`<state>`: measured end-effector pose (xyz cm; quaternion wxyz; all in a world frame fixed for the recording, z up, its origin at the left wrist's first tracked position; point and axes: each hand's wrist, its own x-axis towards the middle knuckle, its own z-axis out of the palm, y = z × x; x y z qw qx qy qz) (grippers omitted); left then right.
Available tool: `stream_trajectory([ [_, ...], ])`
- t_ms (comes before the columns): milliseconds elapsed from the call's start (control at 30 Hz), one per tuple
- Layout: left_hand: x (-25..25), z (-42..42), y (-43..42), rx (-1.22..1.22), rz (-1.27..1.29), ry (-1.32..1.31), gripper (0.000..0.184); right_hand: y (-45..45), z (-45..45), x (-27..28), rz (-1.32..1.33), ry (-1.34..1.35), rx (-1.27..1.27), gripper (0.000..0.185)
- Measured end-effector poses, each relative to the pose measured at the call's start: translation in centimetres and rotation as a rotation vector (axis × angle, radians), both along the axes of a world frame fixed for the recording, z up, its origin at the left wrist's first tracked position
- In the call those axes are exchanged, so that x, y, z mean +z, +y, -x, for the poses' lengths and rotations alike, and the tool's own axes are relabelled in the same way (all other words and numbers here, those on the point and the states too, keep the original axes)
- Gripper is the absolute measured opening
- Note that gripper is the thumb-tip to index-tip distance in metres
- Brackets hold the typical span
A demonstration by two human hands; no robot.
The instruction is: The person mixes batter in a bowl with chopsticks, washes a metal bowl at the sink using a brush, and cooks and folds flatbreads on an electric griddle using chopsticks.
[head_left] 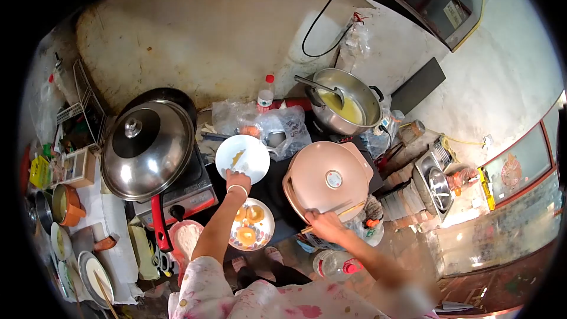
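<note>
My left hand (238,181) is at the lower rim of a white bowl (253,162), its fingers closed on the rim. A small yellowish-brown smear or piece lies inside the bowl. Chopsticks (352,209) are held in my right hand (325,225), beside the front edge of a round pink pan (322,171). Below the bowl, a patterned plate (264,237) carries several round yellow pieces. Left of that plate is a pink bowl (188,237) of white powder.
A lidded wok (147,153) with a red handle sits on a stove at left. Behind the pink pan stands a steel pot (369,103) with a ladle and yellow liquid. Plastic bags (287,132) and a red-capped bottle (266,94) are near the wall.
</note>
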<state>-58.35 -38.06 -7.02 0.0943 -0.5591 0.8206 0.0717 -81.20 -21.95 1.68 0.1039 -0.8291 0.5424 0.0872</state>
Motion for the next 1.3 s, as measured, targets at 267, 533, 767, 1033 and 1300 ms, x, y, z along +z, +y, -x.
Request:
stream_trajectory([
  [267, 2.9, 0.4, -0.7, 0.006, -0.206, -0.088, 0.032, 0.4, 0.3, -1.2, 0.099, -0.074, -0.015, 0.017],
  [533, -2.5, 9.4, -8.9, 0.154, 0.100, 0.423, 0.037, 0.6, -0.1, -0.7, 0.174, -0.072, 0.016, 0.009],
  [767, -7.1, 14.6, -15.9, -0.013, -0.399, 0.747, 0.028, 0.8, 0.5, -2.0, 0.222, -0.147, 0.014, 0.015],
  [1033, -4.0, 15.2, -15.5, -0.119, -0.350, 0.584, 0.030, 0.7, -0.2, -0.6, 0.190, -0.119, 0.000, 0.013],
  [1300, 2.9, 5.4, -6.4, 0.145, -0.328, 1.277, 0.014, 0.4, -1.0, 0.3, 0.207, -0.072, -0.020, 0.018],
])
